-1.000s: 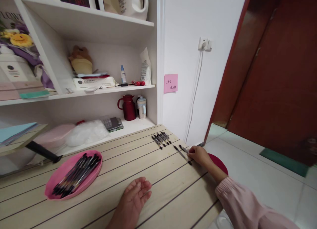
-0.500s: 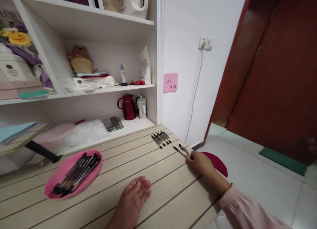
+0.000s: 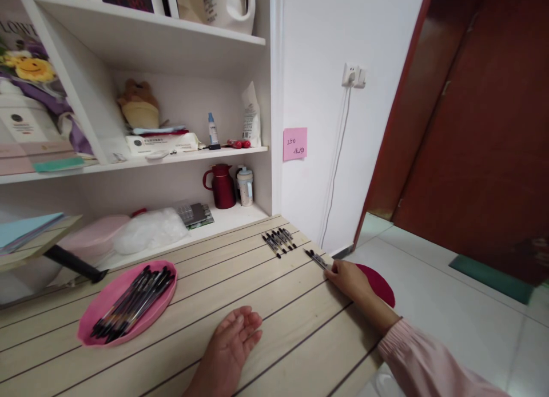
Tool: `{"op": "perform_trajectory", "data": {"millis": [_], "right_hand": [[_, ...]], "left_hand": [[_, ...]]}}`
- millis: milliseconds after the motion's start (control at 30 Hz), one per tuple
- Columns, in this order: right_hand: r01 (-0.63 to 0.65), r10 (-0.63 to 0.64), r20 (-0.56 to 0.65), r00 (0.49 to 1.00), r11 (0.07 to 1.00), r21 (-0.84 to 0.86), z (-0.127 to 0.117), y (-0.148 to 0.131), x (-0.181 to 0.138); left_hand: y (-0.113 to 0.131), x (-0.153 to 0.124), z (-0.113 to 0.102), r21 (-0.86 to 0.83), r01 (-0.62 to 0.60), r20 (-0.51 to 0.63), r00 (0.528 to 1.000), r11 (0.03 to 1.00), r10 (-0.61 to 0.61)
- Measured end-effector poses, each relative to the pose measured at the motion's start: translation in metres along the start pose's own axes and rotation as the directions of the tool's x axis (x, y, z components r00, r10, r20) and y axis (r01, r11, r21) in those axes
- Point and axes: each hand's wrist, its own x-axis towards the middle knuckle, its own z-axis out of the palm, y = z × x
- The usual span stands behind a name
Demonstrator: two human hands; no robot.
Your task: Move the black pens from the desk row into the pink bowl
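Observation:
My right hand (image 3: 348,280) is at the table's right edge, its fingers closed on the near end of a pen (image 3: 314,258). That pen lies alongside another pen (image 3: 321,258), the two almost touching. A row of several black-capped pens (image 3: 278,242) lies side by side farther up the table. My left hand (image 3: 235,340) rests palm up at the front middle, fingers loosely curled and apart, with nothing in it. To the left, a pink oval tray (image 3: 169,294) holds a pile of several more pens (image 3: 135,300).
Behind the striped wooden table (image 3: 206,282) stands a white shelf unit (image 3: 171,155) with a red jug (image 3: 223,185), a cup (image 3: 245,186) and a plastic bag (image 3: 150,231). A small raised stand (image 3: 38,248) is at left. A dark red round seat (image 3: 377,284) sits beyond the right edge.
My right hand has brought its pen slightly to the right, close against the neighbouring pen. My left hand and the tray of pens have stayed in place.

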Motion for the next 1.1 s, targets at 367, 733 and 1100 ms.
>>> {"op": "perform_trajectory", "data": {"millis": [367, 733, 1100], "right_hand": [[0.014, -0.013, -0.04, 0.999, 1.0, 0.004, -0.013, -0.009, -0.014], [0.336, -0.34, 0.023, 0.94, 0.936, 0.1, 0.03, -0.061, -0.124], [0.433, -0.43, -0.147, 0.891, 0.901, -0.009, 0.042, -0.064, -0.14]], "left_hand": [[0.0, 0.001, -0.001, -0.018, 0.003, 0.01, 1.0, 1.0, -0.003], [0.037, 0.007, -0.016, 0.704, -0.181, -0.012, 0.964, 0.686, 0.266], [0.172, -0.025, -0.08, 0.984, 0.179, -0.123, 0.651, 0.006, 0.749]]}}
